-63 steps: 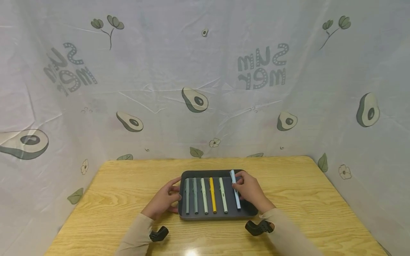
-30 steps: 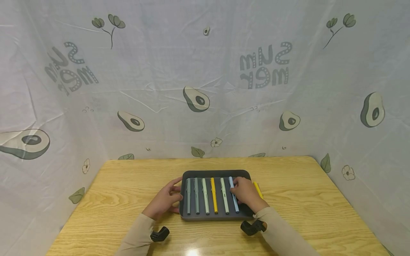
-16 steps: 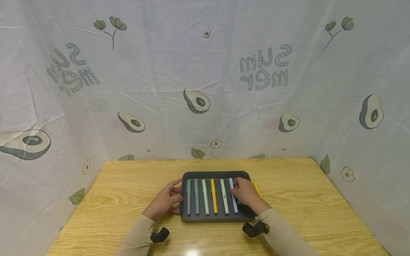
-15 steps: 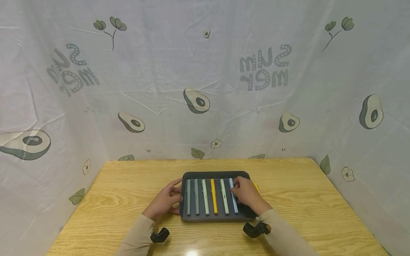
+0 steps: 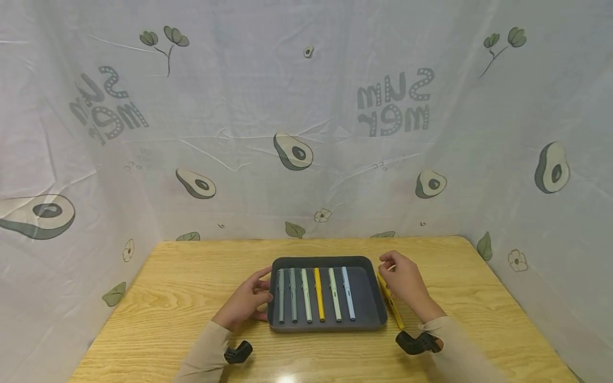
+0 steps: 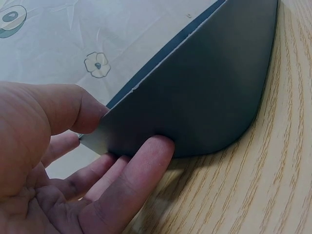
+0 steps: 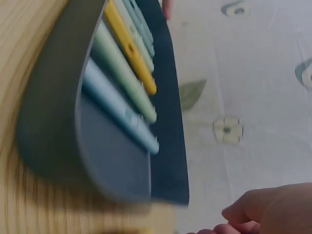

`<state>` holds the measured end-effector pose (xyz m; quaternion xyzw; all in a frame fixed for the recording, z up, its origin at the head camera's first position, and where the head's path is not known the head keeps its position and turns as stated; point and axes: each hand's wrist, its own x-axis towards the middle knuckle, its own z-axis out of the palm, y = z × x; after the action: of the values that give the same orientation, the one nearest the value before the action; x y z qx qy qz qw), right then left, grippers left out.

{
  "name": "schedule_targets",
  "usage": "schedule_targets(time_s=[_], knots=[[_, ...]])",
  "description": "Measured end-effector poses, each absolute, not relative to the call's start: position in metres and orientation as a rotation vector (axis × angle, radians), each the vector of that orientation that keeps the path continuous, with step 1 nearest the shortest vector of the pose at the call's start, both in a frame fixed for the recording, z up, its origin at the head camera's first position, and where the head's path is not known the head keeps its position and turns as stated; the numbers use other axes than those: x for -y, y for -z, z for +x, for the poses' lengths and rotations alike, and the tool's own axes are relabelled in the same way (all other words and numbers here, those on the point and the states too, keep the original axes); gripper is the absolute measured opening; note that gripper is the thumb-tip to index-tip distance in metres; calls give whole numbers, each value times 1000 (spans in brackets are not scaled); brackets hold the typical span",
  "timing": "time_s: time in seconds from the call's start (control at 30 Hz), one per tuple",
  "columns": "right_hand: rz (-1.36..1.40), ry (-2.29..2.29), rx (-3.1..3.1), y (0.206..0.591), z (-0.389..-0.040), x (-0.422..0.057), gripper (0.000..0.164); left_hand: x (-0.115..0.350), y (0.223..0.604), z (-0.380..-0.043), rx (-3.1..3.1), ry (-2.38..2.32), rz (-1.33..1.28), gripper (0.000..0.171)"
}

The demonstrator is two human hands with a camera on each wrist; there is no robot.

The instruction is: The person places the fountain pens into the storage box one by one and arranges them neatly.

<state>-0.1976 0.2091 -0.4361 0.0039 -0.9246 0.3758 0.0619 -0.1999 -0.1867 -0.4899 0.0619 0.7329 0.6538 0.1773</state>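
Observation:
A dark grey tray (image 5: 369, 290) lies on the table, several capped pens side by side in it. From the left come two grey-green pens (image 5: 281, 298), a pale green pen (image 5: 306, 298), a yellow pen (image 5: 319, 298), another pale green pen (image 5: 334, 298) and a light blue pen (image 5: 348, 295). My left hand (image 5: 244, 302) grips the tray's left side, thumb at the rim (image 6: 90, 114) and fingers against the outer wall. Beyond the right side, my right hand (image 5: 406, 279) hovers with bent fingers, holding nothing, over a second yellow pen (image 5: 394, 308) that it partly hides.
Wood-grain tabletop (image 5: 201, 276) surrounds the tray. A pale curtain (image 5: 249, 106) printed with avocados hangs behind and at both sides. Black camera mounts (image 5: 238, 352) sit at both wrists, near the cuffs.
My right hand has set down the light blue pen in the tray, let go of it and moved right, over the loose yellow pen. My left hand stays at the tray.

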Motion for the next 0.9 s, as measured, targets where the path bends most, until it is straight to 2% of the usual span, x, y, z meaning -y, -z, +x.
schedule_targets(time_s=[0.33,0.9], knots=[[-3,-1081,3039,453,-191,-244,34,188,490,-199,-2086,-1840,176,73],[-11,-1104,3023,469,-188,-240,22,187,489,-201,-2075,-1848,180,74]])
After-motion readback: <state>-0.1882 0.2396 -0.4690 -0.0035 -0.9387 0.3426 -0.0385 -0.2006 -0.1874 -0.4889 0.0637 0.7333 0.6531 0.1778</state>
